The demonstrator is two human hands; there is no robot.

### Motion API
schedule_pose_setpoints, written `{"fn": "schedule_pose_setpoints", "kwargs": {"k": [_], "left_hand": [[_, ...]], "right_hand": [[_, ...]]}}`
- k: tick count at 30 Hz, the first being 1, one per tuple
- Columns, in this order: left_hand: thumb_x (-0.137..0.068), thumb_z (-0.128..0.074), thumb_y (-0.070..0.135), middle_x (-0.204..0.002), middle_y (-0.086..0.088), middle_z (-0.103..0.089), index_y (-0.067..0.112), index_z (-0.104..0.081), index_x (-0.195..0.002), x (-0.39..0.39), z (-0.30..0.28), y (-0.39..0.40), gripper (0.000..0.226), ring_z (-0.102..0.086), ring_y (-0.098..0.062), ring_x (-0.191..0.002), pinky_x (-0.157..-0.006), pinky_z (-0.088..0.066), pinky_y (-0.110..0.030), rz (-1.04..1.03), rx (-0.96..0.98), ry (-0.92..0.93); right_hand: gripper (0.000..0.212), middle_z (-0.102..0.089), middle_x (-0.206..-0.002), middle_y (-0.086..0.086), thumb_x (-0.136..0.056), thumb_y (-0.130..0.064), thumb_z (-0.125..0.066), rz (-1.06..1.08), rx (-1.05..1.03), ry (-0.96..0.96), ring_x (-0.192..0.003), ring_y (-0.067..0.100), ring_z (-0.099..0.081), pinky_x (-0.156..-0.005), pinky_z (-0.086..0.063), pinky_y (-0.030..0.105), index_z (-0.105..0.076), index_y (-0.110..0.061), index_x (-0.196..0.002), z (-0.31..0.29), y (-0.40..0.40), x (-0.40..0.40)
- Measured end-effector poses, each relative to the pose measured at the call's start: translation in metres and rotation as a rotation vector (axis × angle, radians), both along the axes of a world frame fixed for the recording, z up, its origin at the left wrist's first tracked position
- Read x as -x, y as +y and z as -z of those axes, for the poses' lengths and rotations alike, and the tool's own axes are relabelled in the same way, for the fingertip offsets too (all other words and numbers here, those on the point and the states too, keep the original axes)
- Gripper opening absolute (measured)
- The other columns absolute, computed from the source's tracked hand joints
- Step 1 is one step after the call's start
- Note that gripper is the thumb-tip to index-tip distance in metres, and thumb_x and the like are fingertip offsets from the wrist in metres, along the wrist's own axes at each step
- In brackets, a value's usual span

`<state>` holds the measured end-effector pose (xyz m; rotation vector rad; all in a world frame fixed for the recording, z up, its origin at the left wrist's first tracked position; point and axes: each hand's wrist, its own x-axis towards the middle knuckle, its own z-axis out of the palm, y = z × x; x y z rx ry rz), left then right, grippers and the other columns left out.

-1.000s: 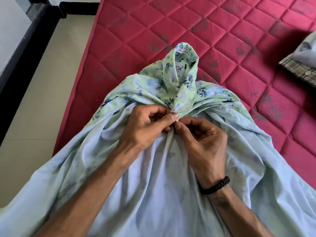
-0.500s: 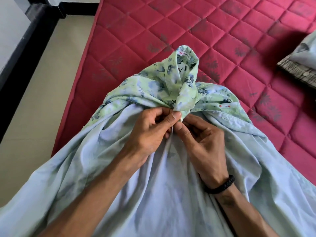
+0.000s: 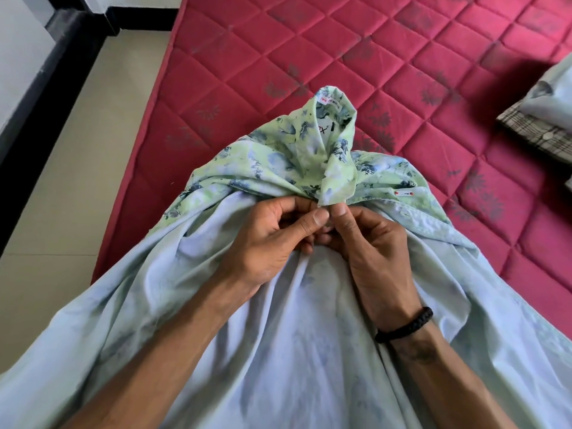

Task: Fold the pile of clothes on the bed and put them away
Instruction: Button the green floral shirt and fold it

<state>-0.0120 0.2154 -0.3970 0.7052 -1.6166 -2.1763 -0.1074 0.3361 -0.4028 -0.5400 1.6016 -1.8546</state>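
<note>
Red quilted bed [image 3: 387, 44] supports the shirt [image 3: 278, 305]; my left hand [image 3: 272, 239] and right hand [image 3: 371, 243], together, pinch its placket below the collar [image 3: 331, 140] at twelve o'clock, probably to button it.

shirt [image 3: 278, 351] hem cut off below, folded clothes [image 3: 544, 119] cropped at right edge, collar label unreadable

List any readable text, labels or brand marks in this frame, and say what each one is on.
"X": the last letter of a black brand mark inside the collar of the green floral shirt; the rest is hidden in a fold.
White neck tag, red print: too small to read.
Small white tab with red dots on the shirt: unreadable.
</note>
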Motion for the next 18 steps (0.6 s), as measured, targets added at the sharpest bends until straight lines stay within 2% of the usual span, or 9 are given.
{"fn": "schedule_pose_setpoints", "kwargs": {"k": [2,6,9,12,14,15,16,17,18], "left_hand": [[-0.096,-0.067,0.012,-0.077,0.002,-0.073,-0.003,-0.069,-0.102,-0.003,-0.003,-0.001,0.016,-0.064,-0.012,-0.066,-0.059,-0.053,-0.022,0.027,0.099,-0.016],[-0.102,-0.065,0.019,-0.084,0.007,-0.071,0.01,-0.069,-0.099,-0.007,0.001,-0.014,0.01,-0.064,-0.007,-0.076,-0.071,-0.053,-0.028,-0.015,0.817,-0.104],[-0.098,-0.069,0.024,-0.082,0.011,-0.065,0.016,-0.069,-0.095,-0.01,-0.01,-0.021,0.008,-0.058,-0.001,-0.073,-0.069,-0.045,-0.022,0.004,0.955,-0.181],[-0.093,-0.077,0.023,-0.079,0.012,-0.062,0.019,-0.071,-0.098,-0.015,-0.042,-0.039,0.009,-0.053,-0.001,-0.069,-0.069,-0.044,-0.021,-0.271,1.17,-0.144],[-0.086,-0.082,0.036,-0.096,0.01,-0.068,0.025,-0.071,-0.112,-0.015,-0.058,-0.072,0.03,-0.06,-0.009,-0.087,-0.083,-0.049,-0.027,-0.347,1.179,-0.192],[-0.08,-0.086,0.042,-0.112,0.008,-0.068,0.028,-0.068,-0.124,-0.012,-0.062,-0.09,0.05,-0.061,-0.011,-0.101,-0.094,-0.048,-0.03,-0.253,1.125,-0.273],[-0.074,-0.09,0.045,-0.127,0.006,-0.064,0.029,-0.06,-0.138,-0.007,-0.064,-0.105,0.072,-0.059,-0.012,-0.113,-0.101,-0.046,-0.03,-0.1,1.043,-0.37],[-0.069,-0.094,0.044,-0.133,0.005,-0.06,0.029,-0.051,-0.148,-0.001,-0.059,-0.117,0.091,-0.056,-0.011,-0.118,-0.105,-0.043,-0.027,0.058,0.955,-0.461],[-0.065,-0.096,0.044,-0.133,0.004,-0.059,0.029,-0.045,-0.153,0.004,-0.06,-0.124,0.102,-0.056,-0.011,-0.119,-0.103,-0.042,-0.024,0.171,0.894,-0.528]], "right_hand": [[0.036,-0.073,-0.085,0.025,-0.102,-0.025,-0.062,0.044,-0.001,-0.003,-0.079,0.034,-0.068,-0.084,-0.057,0.051,-0.072,0.007,-0.09,0.002,-0.001,0.0],[0.036,-0.072,-0.074,0.017,-0.102,-0.027,-0.064,0.036,-0.136,0.162,-0.065,0.019,-0.061,-0.068,-0.052,0.043,-0.073,-0.001,-0.079,-0.004,-0.004,-0.007],[0.043,-0.066,-0.062,0.014,-0.101,-0.032,-0.064,0.04,-0.213,0.335,-0.053,0.018,-0.056,-0.055,-0.048,0.046,-0.068,-0.003,-0.069,-0.023,-0.005,-0.019],[0.048,-0.062,-0.058,0.01,-0.1,-0.037,-0.068,0.278,-0.181,0.688,-0.051,0.023,-0.057,-0.052,-0.046,0.041,-0.063,-0.003,-0.068,-0.057,-0.001,0.009],[0.031,-0.072,-0.081,0.001,-0.093,-0.041,-0.077,0.317,-0.277,0.928,-0.071,0.016,-0.066,-0.067,-0.054,0.03,-0.071,-0.011,-0.087,-0.069,-0.001,0.057],[0.035,-0.072,-0.096,-0.003,-0.086,-0.045,-0.082,0.232,-0.396,0.969,-0.083,0.014,-0.067,-0.076,-0.055,0.029,-0.072,-0.016,-0.103,-0.072,-0.004,0.083],[0.052,-0.071,-0.106,-0.006,-0.078,-0.05,-0.085,0.072,-0.537,0.97,-0.092,0.014,-0.066,-0.082,-0.055,0.032,-0.07,-0.021,-0.118,-0.076,-0.007,0.103],[0.063,-0.071,-0.108,-0.008,-0.072,-0.055,-0.086,-0.117,-0.673,0.937,-0.093,0.015,-0.066,-0.084,-0.055,0.035,-0.068,-0.028,-0.126,-0.072,-0.009,0.12],[0.059,-0.073,-0.103,-0.009,-0.069,-0.057,-0.085,-0.263,-0.754,0.911,-0.09,0.016,-0.068,-0.082,-0.056,0.037,-0.07,-0.036,-0.123,-0.07,-0.012,0.13]]}}
